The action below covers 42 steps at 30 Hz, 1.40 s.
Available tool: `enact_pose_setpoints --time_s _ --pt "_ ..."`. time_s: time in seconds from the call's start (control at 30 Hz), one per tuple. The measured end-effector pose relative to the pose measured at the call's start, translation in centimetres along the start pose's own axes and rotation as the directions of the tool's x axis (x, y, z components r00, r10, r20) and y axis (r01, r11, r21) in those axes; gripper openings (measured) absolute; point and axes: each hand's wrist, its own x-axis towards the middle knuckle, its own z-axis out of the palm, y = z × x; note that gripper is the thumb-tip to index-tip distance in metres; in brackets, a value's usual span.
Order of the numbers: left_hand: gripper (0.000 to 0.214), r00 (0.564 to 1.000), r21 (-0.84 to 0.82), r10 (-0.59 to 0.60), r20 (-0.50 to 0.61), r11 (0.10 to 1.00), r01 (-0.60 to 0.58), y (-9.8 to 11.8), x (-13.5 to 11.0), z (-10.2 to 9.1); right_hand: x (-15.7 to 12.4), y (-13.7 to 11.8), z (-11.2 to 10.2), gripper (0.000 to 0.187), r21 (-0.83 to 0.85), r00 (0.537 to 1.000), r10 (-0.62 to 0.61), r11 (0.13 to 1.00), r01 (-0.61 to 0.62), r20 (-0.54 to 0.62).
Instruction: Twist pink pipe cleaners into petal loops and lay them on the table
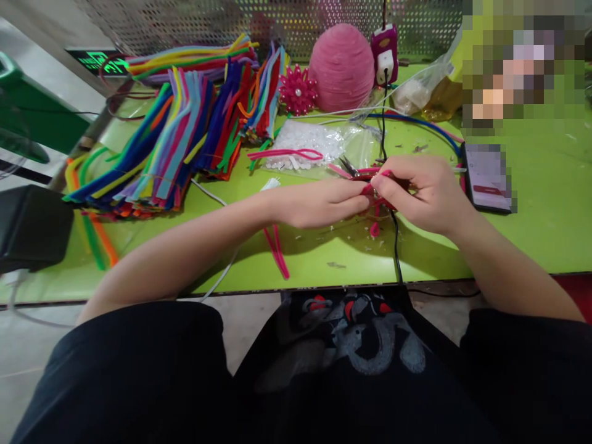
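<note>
The right hand [423, 192] partly hides the pink pipe cleaner [366, 187].

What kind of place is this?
Probably a craft workspace: the green table holds bundles of colourful fuzzy stems, a pink flower and a bag of small white pieces.

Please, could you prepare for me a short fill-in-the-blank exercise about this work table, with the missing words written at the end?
1. The bare left hand and the bare right hand are close together above the smooth, ____-coloured tabletop.
2. The black phone with a lit screen lies nearer to the person's ____ hand.
3. In the picture, the pink flower with a white centre is just to the ____ of the large pink dome.

Missing words: green; right; left.
</note>
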Motion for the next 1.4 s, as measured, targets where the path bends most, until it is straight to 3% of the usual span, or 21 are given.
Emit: enact_pose_setpoints --time_s 0.23,0.4,0.47,0.6,0.67,0.77,0.97,1.03,1.13,1.23,1.4 --pt "0.033 0.998 0.119 -0.017 -0.056 0.993 0.024 -1.8 0.0 -0.9 0.1 1.4 -0.3 0.049 -0.031 0.982 0.029 0.999 -0.035 -0.187" --pt "0.04 0.989 0.18 -0.121 -0.086 0.974 0.135 -3.2 -0.3 -2.1 0.3 2.7 -0.9 0.05 -0.113 0.978 0.046 0.991 -0.07 -0.204" --pt "0.044 0.992 0.24 -0.1 -0.08 0.964 0.116 -3.6 -0.4 -2.6 0.3 2.9 -1.0 0.044 -0.159 0.968 0.029 0.985 -0.07 -0.248" --pt "0.047 0.979 0.424 -0.039 -0.198 0.898 0.122 -3.9 -0.7 -3.2 0.1 3.0 -1.0 0.023 -0.191 0.944 0.001 0.979 -0.068 -0.33" --pt "0.046 0.974 0.431 -0.053 -0.221 0.89 0.147 -3.6 -1.0 -3.5 0.1 2.9 -1.2 0.016 -0.2 0.936 0.016 0.975 -0.091 -0.351" --pt "0.041 0.954 0.343 -0.074 -0.292 0.923 0.176 -3.1 -1.2 -3.8 0.0 2.5 -1.7 0.018 -0.21 0.93 0.057 0.968 -0.141 -0.362" --pt "0.028 0.839 -0.017 -0.125 -0.53 0.99 0.137 -2.7 -0.5 -3.2 0.2 2.2 -1.0 0.031 -0.156 0.918 0.184 0.955 -0.251 -0.351" --pt "0.026 0.821 -0.13 -0.162 -0.548 0.986 0.108 -2.5 -0.1 -2.6 0.3 2.2 0.0 0.033 -0.014 0.899 0.28 0.953 -0.302 -0.336" --pt "0.024 0.821 -0.236 -0.192 -0.537 0.969 0.072 -2.3 0.4 -1.7 0.4 2.0 1.2 0.038 0.246 0.893 0.407 0.901 -0.358 -0.191" --pt "0.023 0.808 -0.312 -0.217 -0.548 0.949 0.043 -2.2 0.6 -1.1 0.4 1.6 1.7 0.043 0.393 0.901 0.429 0.84 -0.374 -0.059" --pt "0.026 0.798 -0.386 -0.289 -0.53 0.919 0.077 -1.7 1.0 -0.7 0.3 1.8 2.2 0.046 0.454 0.913 0.409 0.81 -0.371 0.017"
